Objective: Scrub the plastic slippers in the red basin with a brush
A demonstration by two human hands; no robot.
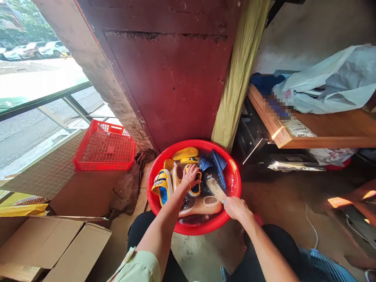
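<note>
A round red basin (pixel 233 172) of water holds several slippers. My left hand (pixel 191 176) is on a yellow slipper with a dark blue inside (pixel 195 192), its fingers curled over the upper part. My right hand (pixel 237 208), at the basin's right front rim, is closed around a scrub brush (pixel 216 188) with pale bristles pointing into the basin. A yellow and blue sandal (pixel 162 186) leans at the left. Beige slippers (pixel 201 207) lie in front, and a yellow sole (pixel 185 153) faces up at the back. Blue slippers (pixel 219 168) rest against the right wall.
A red plastic crate (pixel 104 147) stands to the left, near a brown cloth (pixel 126 192). Open cardboard boxes (pixel 44 243) are at front left. Behind the basin is a dark red door (pixel 170 86). A wooden table (pixel 329 129) with plastic bags is at right.
</note>
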